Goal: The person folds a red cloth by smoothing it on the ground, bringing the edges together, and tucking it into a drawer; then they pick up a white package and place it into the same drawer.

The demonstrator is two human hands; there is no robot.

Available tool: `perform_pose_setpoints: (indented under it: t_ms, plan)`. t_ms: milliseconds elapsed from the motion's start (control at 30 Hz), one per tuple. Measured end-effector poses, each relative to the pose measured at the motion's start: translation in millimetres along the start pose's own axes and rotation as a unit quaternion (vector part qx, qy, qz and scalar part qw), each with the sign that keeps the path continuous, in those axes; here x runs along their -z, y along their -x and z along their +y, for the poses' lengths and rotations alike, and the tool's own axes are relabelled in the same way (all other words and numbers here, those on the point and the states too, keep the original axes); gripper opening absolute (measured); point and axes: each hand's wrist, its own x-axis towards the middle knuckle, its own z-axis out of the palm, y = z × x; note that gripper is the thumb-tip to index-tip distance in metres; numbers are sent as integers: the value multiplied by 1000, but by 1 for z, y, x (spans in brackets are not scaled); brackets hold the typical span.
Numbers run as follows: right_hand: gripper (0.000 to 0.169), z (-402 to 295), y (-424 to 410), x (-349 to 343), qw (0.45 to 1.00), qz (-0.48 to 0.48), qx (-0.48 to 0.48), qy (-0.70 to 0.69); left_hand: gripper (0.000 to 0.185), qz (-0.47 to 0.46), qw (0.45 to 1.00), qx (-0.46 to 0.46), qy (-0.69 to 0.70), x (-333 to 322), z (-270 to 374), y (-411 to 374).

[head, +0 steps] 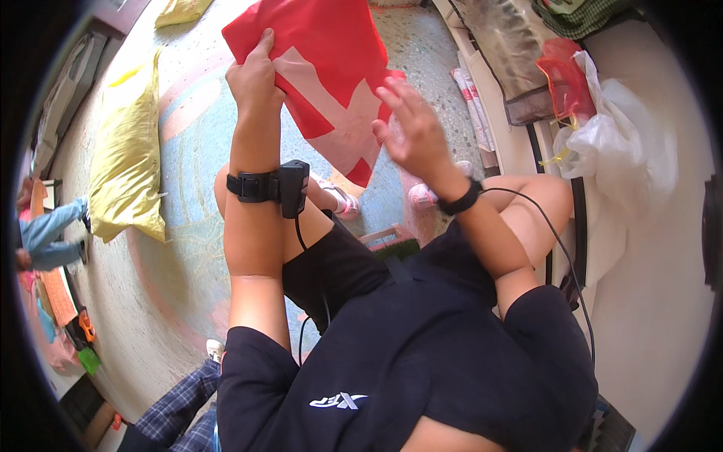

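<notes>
A red sheet of fabric or plastic (333, 42) with pale pink bands hangs in front of me, over the floor, and its top runs out of view. My left hand (255, 76) grips its left edge, thumb lying along the red face. Beside the right edge, my right hand (415, 133) is raised with its fingers spread and slightly blurred. Its fingertips overlap the edge in view; whether they touch it I cannot tell. Both of my wrists carry black straps, and a small black device (294, 188) sits on the left one.
A full yellow sack (127, 152) lies on the painted floor to the left. Below the sheet is a low stool (392, 242), partly hidden by my legs. White plastic bags (610, 141) and a red mesh bag (565, 79) hang at right. Other people's legs (53, 234) show at left.
</notes>
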Motion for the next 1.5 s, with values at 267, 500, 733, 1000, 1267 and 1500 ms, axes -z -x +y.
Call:
perform_pose_setpoints:
  t_ms: [267, 500, 733, 1000, 1267, 1500]
  plan:
    - [54, 139, 110, -65, 841, -490, -187, 129, 29, -60, 990, -92, -84, -29, -17, 21]
    - [58, 48, -20, 79, 759, -66, -379, -526, 22, -185, 824, -345, -410, -36, -27, 88]
    - [51, 52, -82, 126, 686, 14, -438, -580, 28, -339, 587, -627, -384, -43, -65, 120]
    - [26, 93, -51, 113, 776, 4, -439, -452, 54, -523, 614, -453, -380, -47, -64, 134]
    - [26, -12, -52, 158, 923, -55, -289, -250, 67, -376, 735, -434, -361, -74, -97, 98]
    - [26, -15, -35, 223, 895, -26, -350, -275, 58, -231, 779, -53, -580, -46, -143, -11]
